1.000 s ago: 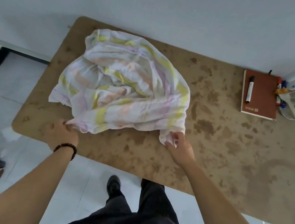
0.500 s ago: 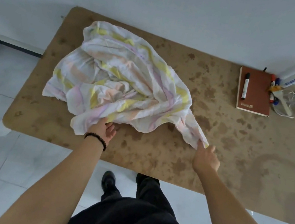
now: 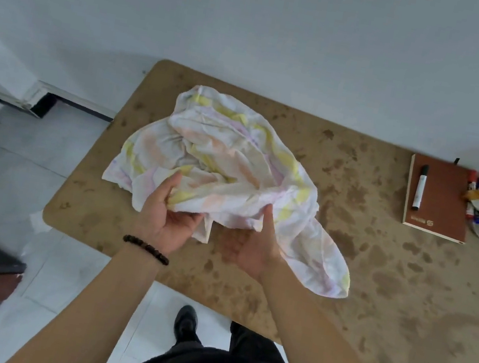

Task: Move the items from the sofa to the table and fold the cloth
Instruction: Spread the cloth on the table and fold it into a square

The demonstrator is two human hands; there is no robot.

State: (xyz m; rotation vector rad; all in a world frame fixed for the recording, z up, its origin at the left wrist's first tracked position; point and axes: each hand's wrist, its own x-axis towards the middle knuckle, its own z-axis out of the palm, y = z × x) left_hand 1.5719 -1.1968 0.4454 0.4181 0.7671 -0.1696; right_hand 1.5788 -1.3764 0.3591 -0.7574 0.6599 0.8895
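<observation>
Both hands have closed in on the near hem of the crumpled white, yellow-and-pink-striped cloth point(image 3: 229, 160), centre-left on the mottled brown table point(image 3: 376, 267). From where I stand, the left hand point(image 3: 167, 223) pinches it, thumb on top; the right hand point(image 3: 252, 250) is too blurred to tell. A loose tail trails lower right, nearer that hand.

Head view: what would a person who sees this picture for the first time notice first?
A crumpled pastel-striped cloth lies heaped on the left part of the stained brown table. The left hand grips its near fold; the right hand, blurred, has its thumb on the cloth. At the far right a marker lies on a brown notebook.
</observation>
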